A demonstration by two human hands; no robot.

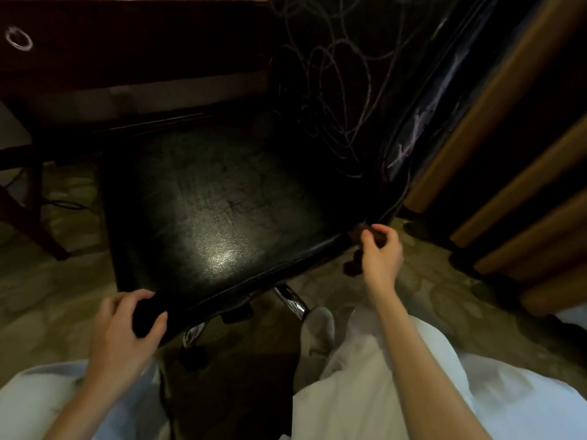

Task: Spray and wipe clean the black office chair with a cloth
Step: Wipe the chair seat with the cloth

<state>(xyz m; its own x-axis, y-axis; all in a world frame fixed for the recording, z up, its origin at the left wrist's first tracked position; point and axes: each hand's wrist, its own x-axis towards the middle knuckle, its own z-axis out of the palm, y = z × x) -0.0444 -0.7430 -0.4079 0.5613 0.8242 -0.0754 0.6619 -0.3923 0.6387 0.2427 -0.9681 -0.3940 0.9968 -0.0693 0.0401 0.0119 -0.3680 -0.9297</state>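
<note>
I see the black office chair (216, 201) filling the middle of my view, its worn seat shining under a patch of light and its backrest (333, 74) at 1 o'clock covered in pale scribbles. My left hand (124, 325), at 7 o'clock, is curled around the seat's near corner. My right hand (382, 254), at 4 o'clock, pinches a dark cloth (354, 265) against the seat's edge just below the backrest. A chrome leg (292, 300) shows beneath, above patterned carpet (47, 281).
</note>
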